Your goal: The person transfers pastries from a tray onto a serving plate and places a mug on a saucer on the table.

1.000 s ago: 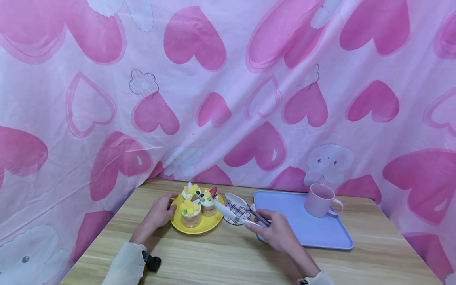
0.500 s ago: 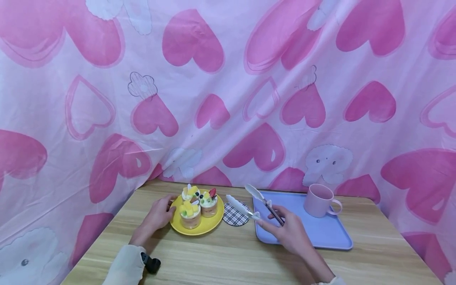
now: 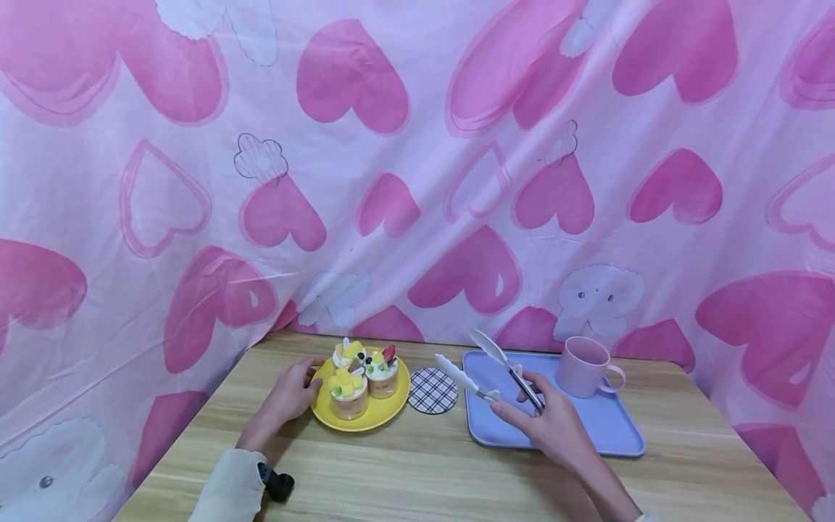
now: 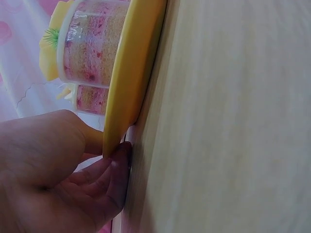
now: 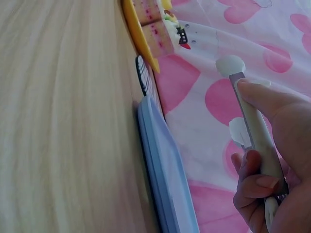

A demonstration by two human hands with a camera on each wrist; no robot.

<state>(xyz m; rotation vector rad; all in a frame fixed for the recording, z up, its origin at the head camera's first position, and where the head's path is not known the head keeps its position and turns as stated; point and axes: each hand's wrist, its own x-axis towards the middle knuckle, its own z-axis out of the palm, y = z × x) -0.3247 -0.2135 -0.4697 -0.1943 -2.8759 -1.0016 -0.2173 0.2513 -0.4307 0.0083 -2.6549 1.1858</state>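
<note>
My left hand point(image 3: 290, 395) pinches the left rim of a yellow plate point(image 3: 391, 410); the left wrist view shows the thumb on top and fingers beneath the edge point(image 4: 129, 82). On the plate stand three clear dessert cups point(image 3: 349, 403), topped with yellow fruit pieces and one with a strawberry. Food tongs point(image 3: 499, 351) with white tips are in my right hand point(image 3: 557, 428), above the blue tray point(image 3: 499, 433). Their jaws are spread apart with nothing between them. In the right wrist view, thumb and fingers wrap the handle point(image 5: 260, 141).
A round checked coaster point(image 3: 433, 391) lies between the plate and the tray. On the tray's far right stands a pink mug point(image 3: 583, 370), its handle facing right. A heart-patterned cloth point(image 3: 391, 290) hangs behind the wooden table point(image 3: 365, 478).
My right hand has moved right with the tongs, from over the coaster and beside the dessert cups to above the tray, uncovering the coaster. The left hand stays at the plate.
</note>
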